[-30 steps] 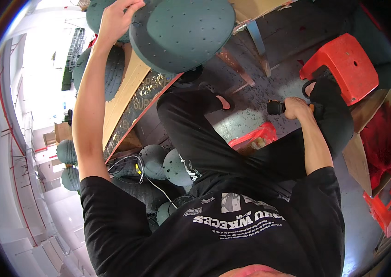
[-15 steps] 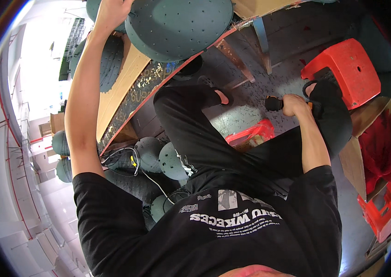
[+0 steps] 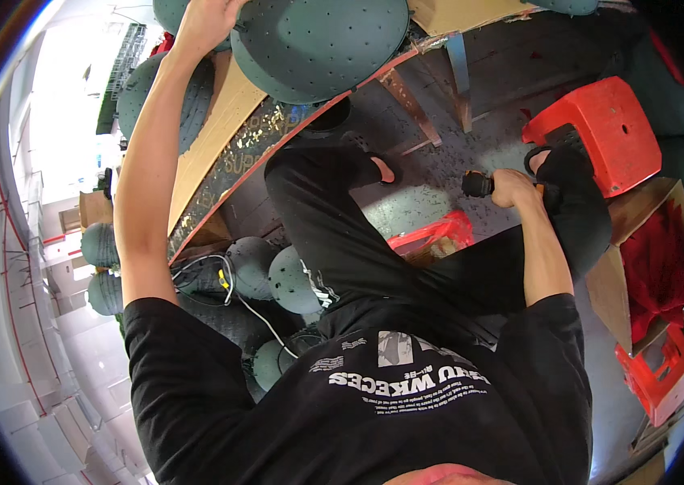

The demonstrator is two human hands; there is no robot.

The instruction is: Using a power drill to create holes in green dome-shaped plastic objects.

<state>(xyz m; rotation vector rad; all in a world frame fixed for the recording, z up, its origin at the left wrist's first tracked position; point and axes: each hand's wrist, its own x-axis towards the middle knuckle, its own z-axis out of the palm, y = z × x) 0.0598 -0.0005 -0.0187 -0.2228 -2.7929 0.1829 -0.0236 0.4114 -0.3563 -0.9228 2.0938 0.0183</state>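
A dark green dome (image 3: 322, 48), dotted with small holes, rests over the edge of the table at the top. My left hand (image 3: 211, 23) is at its left rim, fingers closed against it; the fingertips are partly cut off by the picture's edge. Low by my right knee, my right hand (image 3: 510, 187) is wrapped round a hand-held power tool with a black and orange body (image 3: 478, 183). Its grip is hidden in the hand, so its exact kind does not show.
More green domes (image 3: 166, 97) lie on the cardboard-covered table (image 3: 229, 153) and beneath it (image 3: 292, 279), beside a white cable (image 3: 265, 319). To the right are a red plastic stool (image 3: 617, 137) and a cardboard box (image 3: 609, 299) with red material. A red bag (image 3: 439, 230) sits between my legs.
My left hand and the dome's left rim have shifted slightly right. The right hand keeps its hold on the tool, almost in place. The whole view has moved a little.
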